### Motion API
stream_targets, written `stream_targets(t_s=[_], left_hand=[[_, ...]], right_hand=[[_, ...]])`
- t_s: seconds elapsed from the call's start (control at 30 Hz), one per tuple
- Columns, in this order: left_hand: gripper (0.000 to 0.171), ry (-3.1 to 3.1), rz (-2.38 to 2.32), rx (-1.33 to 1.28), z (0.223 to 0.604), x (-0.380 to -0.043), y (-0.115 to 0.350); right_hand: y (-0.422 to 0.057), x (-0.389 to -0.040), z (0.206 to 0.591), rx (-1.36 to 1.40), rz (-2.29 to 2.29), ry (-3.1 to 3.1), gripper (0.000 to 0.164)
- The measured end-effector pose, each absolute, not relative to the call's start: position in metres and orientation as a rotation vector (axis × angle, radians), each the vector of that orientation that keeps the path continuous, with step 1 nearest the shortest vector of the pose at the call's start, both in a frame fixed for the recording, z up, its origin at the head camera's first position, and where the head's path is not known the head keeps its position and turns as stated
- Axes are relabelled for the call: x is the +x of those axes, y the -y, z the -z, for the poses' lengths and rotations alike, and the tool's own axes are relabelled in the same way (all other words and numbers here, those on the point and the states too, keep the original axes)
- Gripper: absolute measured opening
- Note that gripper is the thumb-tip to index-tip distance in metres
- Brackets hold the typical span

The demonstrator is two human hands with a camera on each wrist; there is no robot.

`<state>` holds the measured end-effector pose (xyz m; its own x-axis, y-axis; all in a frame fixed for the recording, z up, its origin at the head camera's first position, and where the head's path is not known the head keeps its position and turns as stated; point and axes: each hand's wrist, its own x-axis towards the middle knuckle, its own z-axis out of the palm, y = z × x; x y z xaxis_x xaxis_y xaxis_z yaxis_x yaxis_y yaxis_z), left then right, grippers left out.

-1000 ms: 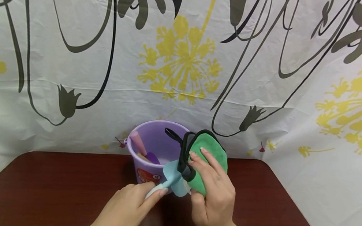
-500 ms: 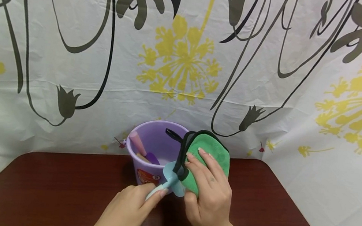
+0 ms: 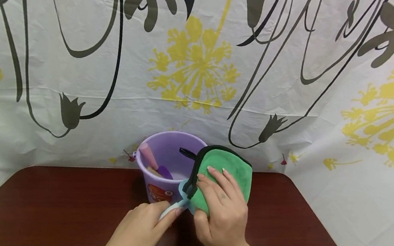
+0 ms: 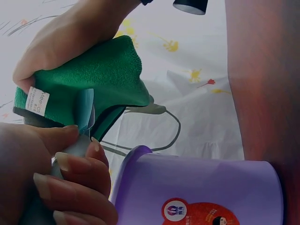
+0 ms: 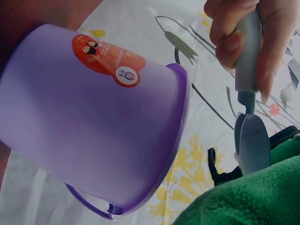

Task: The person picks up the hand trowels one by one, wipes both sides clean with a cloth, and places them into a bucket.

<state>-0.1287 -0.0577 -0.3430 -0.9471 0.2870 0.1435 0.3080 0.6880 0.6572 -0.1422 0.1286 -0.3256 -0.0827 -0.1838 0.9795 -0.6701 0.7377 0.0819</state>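
Note:
In the head view my left hand point(image 3: 140, 227) grips the pale handle of a light blue toy shovel point(image 3: 175, 208), just in front of the purple bucket point(image 3: 169, 148). My right hand point(image 3: 224, 218) holds a green cloth point(image 3: 236, 173) with black edging, fingers spread over its face and thumb underneath. The cloth lies against the shovel's blade and covers most of it. In the right wrist view the rounded blade point(image 5: 255, 147) shows beside the fluffy green cloth point(image 5: 253, 194). A white label point(image 4: 37, 101) on the cloth and its black loop point(image 3: 187, 153) are visible.
The bucket stands on a dark reddish-brown table point(image 3: 65, 205), near its back edge. Inside it are a pink handle point(image 3: 148, 156) and a purple piece point(image 3: 165, 172). A white sheet point(image 3: 115, 78) printed with flowers hangs close behind and to the sides.
My right hand has slid left and slightly down with the cloth, so that it covers more of the shovel's blade. The left hand and shovel have barely moved.

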Motion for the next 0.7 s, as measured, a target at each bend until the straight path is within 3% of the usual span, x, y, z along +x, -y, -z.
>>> stream_targets(t_s=[0.7], left_hand=[[0.043,2.837,1.034,-0.505,0.3457,-0.1289,0.0573]], right_hand=[[-0.1193,-0.1409,0.3301,0.736,-0.421,1.648,0.035]])
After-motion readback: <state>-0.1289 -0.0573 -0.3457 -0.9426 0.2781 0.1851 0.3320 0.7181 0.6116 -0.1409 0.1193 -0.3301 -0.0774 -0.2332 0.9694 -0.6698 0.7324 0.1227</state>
